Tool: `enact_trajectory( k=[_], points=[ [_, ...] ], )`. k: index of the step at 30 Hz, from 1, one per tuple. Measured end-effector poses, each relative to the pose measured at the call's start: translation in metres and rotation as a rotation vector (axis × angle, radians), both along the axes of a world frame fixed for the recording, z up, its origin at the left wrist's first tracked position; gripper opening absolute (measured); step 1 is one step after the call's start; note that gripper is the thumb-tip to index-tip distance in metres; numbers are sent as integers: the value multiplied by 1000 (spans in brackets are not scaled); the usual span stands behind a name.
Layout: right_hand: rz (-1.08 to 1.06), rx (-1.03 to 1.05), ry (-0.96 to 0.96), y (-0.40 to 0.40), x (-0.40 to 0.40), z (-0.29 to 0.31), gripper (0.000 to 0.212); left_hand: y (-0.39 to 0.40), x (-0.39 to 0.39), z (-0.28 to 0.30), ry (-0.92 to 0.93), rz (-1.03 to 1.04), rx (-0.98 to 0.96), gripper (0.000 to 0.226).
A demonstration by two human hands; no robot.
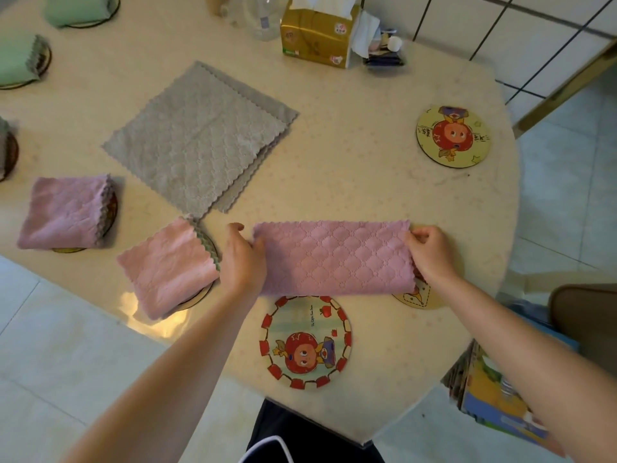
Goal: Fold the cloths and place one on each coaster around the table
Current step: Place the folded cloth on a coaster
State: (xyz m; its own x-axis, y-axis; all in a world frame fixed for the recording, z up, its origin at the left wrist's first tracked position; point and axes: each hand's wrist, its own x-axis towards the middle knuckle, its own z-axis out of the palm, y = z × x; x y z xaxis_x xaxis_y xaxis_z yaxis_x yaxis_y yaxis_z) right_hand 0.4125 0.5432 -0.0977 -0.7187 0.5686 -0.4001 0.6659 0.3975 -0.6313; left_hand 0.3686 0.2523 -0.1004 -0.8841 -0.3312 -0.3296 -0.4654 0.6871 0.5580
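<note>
- Pink quilted cloth (334, 257) is laid flat as a long folded strip on the worktop (367, 162), near the front edge, w/ its long sides running left to right.
- Left hand (242, 259) is placed at the strip's left end; that end's far corner is pinched by the curled fingers (257, 243).
- Right hand (430, 253) is placed at the right end; the far corner there is pinched btwn thumb and curled fingers.
- Red-rimmed coaster (305, 342) w/ a cartoon figure is seen just in front of the strip; its far edge is touched or slightly overlapped by the cloth.
- A second coaster (419, 297) is partly hidden under the strip's right end and the right wrist.
- A third coaster (453, 137), uncovered, is set well apart, toward the right rim.
- Two folded pink cloths are seen at left, each on its own coaster: one (165, 269) just beside the left hand, one (65, 212) further left.
- Folded green cloths (20, 61) are seen on coasters at the far left; another (78, 10) at the top corner.
- A grey cloth stack (200, 138), unfolded, is laid mid-worktop, behind the strip.
- Gold tissue box (317, 35) and a clear bottle (262, 16) are stood at the back edge.
</note>
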Motion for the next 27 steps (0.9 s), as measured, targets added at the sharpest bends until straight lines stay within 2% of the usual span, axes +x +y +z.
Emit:
enact_trajectory(
  k=[2, 4, 5, 7, 9, 13, 16, 20, 24, 27],
  points=[
    [90, 226, 72, -3, 14, 12, 23, 2, 20, 9, 159, -127, -181, 44],
    [363, 512, 226, -11, 34, 15, 23, 6, 46, 10, 362, -420, -276, 50],
    [545, 583, 275, -18, 45, 12, 28, 10, 60, 9, 395, -602, -258, 53],
    [905, 640, 264, -37, 67, 1, 44, 19, 87, -2, 315, -934, -227, 61],
    [1131, 714, 251, -50, 85, -12, 54, 25, 105, -19, 196, -1097, -300, 67],
    [1185, 805, 205, -32, 95, -20, 65, 9, 103, -35, 58, -1095, -374, 70],
    [1194, 811, 194, -10, 98, -20, 62, -19, 96, -37, 58, -1115, -413, 74],
    [1217, 812, 216, 3, 96, -12, 57, -50, 87, -32, -2, -1034, -443, 74],
    [1186, 848, 279, -4, 83, -10, 41, -53, 89, -27, -31, -941, -474, 76],
    [1228, 875, 268, -7, 73, -9, 30, -24, 95, -17, 36, -868, -461, 72]
  ],
)
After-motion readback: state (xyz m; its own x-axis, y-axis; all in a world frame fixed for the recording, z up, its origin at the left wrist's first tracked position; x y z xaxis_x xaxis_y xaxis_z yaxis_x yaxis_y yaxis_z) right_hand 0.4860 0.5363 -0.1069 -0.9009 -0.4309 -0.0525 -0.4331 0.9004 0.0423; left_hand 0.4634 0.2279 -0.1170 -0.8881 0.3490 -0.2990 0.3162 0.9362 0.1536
